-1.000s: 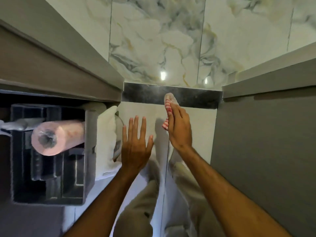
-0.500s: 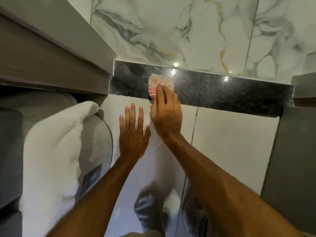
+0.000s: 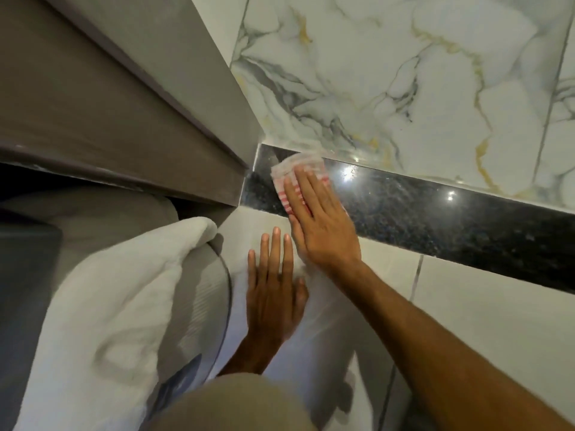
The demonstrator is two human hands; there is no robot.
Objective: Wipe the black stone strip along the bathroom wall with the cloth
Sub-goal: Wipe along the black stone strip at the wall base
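A glossy black speckled stone strip (image 3: 435, 213) runs between the marble wall tiles above and the pale tiles below. My right hand (image 3: 317, 219) lies flat on a red-and-white striped cloth (image 3: 292, 172), pressing it onto the strip near its left end, close to the grey cabinet. Most of the cloth is hidden under my fingers. My left hand (image 3: 273, 293) rests flat on the pale tile below the strip, fingers stretched and close together, holding nothing.
A grey cabinet (image 3: 109, 113) juts out on the left, its corner meeting the strip's end. A white towel (image 3: 109, 306) hangs over a grey rounded object at lower left. The marble wall (image 3: 404, 73) rises above. My beige-clad knee (image 3: 230, 405) is at the bottom.
My right hand has slid the cloth left along the strip toward the cabinet corner. The view has come closer and tilted. My left hand stays pressed on the pale tile.
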